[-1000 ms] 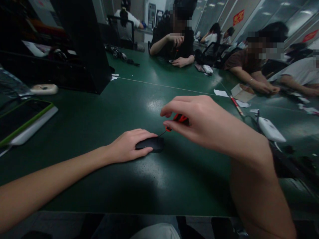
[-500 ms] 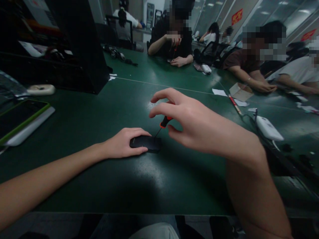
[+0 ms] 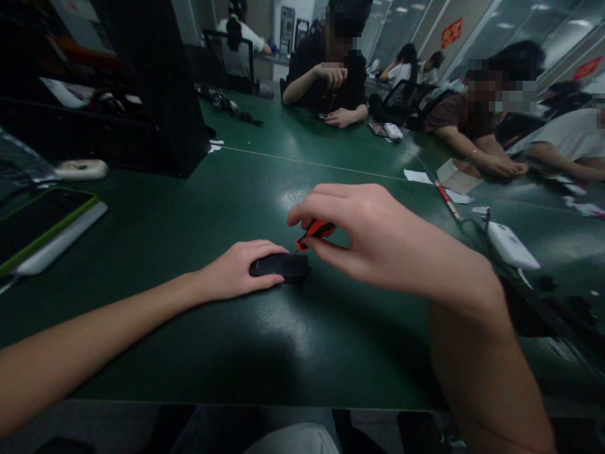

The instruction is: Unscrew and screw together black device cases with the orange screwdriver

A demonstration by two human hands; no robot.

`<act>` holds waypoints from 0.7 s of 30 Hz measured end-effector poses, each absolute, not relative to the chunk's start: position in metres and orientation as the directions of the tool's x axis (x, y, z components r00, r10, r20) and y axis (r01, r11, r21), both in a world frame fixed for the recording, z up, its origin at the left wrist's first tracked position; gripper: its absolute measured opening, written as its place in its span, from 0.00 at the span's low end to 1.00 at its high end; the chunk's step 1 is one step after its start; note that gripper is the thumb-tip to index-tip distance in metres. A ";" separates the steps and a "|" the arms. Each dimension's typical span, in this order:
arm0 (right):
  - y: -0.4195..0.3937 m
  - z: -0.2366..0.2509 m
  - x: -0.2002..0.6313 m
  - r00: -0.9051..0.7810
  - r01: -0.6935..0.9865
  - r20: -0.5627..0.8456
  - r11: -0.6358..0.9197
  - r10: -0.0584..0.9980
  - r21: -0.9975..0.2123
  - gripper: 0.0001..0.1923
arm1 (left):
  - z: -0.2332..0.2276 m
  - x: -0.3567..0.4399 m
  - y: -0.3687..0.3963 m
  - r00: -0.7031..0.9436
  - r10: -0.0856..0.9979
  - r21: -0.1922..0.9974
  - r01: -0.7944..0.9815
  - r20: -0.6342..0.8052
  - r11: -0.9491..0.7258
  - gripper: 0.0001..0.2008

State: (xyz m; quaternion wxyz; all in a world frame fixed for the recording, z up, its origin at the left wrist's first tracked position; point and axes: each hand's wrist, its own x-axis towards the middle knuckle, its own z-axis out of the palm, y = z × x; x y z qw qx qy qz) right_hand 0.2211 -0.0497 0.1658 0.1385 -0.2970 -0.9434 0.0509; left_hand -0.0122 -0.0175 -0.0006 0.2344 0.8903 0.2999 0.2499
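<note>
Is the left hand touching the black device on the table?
Touching. The head view shows the left hand resting on the black device, its fingers lying over the top edge and the thumb against the near side.

A long green table [image 3: 265,183] fills a dim room, with glass partitions [image 3: 510,25] and black chairs [image 3: 227,57] behind.

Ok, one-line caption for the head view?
Left hand steadies a black device on the green table while the right hand holds a red-handled screwdriver to it.
</note>
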 end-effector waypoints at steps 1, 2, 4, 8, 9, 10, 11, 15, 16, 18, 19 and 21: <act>-0.050 0.166 0.220 -0.788 0.540 0.230 0.821 0.571 -0.186 0.14 | -0.001 -0.012 -0.017 0.695 0.652 0.568 0.417 0.305 -0.710 0.21; -0.051 0.166 0.220 -0.791 0.536 0.227 0.822 0.569 -0.192 0.14 | -0.001 -0.012 -0.018 0.695 0.651 0.570 0.415 0.304 -0.709 0.21; -0.051 0.166 0.220 -0.796 0.528 0.222 0.825 0.563 -0.201 0.14 | -0.001 -0.012 -0.018 0.696 0.650 0.574 0.411 0.304 -0.708 0.21; -0.051 0.166 0.218 -0.801 0.513 0.227 0.830 0.555 -0.218 0.13 | 0.000 -0.012 -0.018 0.691 0.649 0.576 0.404 0.317 -0.711 0.21; -0.051 0.166 0.218 -0.801 0.511 0.226 0.830 0.554 -0.224 0.13 | 0.000 -0.012 -0.018 0.692 0.650 0.578 0.403 0.315 -0.710 0.20; -0.051 0.166 0.217 -0.802 0.508 0.223 0.830 0.553 -0.230 0.13 | 0.000 -0.012 -0.018 0.694 0.649 0.580 0.402 0.312 -0.709 0.20; -0.051 0.166 0.217 -0.805 0.504 0.220 0.831 0.551 -0.236 0.13 | 0.001 -0.011 -0.018 0.696 0.648 0.582 0.400 0.310 -0.708 0.20; -0.050 0.165 0.216 -0.820 0.486 0.205 0.839 0.535 -0.245 0.12 | 0.000 -0.011 -0.018 0.696 0.643 0.582 0.392 0.319 -0.713 0.20; -0.050 0.165 0.216 -0.822 0.484 0.200 0.840 0.533 -0.245 0.12 | 0.000 -0.011 -0.018 0.696 0.643 0.582 0.390 0.321 -0.713 0.21; -0.050 0.164 0.215 -0.825 0.483 0.195 0.842 0.530 -0.241 0.11 | 0.001 -0.011 -0.018 0.694 0.644 0.585 0.389 0.322 -0.711 0.20; -0.051 0.163 0.215 -0.826 0.483 0.198 0.844 0.528 -0.235 0.11 | 0.001 -0.011 -0.018 0.695 0.645 0.588 0.389 0.318 -0.709 0.20; -0.051 0.162 0.213 -0.829 0.476 0.212 0.852 0.518 -0.220 0.10 | 0.001 -0.011 -0.018 0.698 0.647 0.592 0.392 0.307 -0.704 0.20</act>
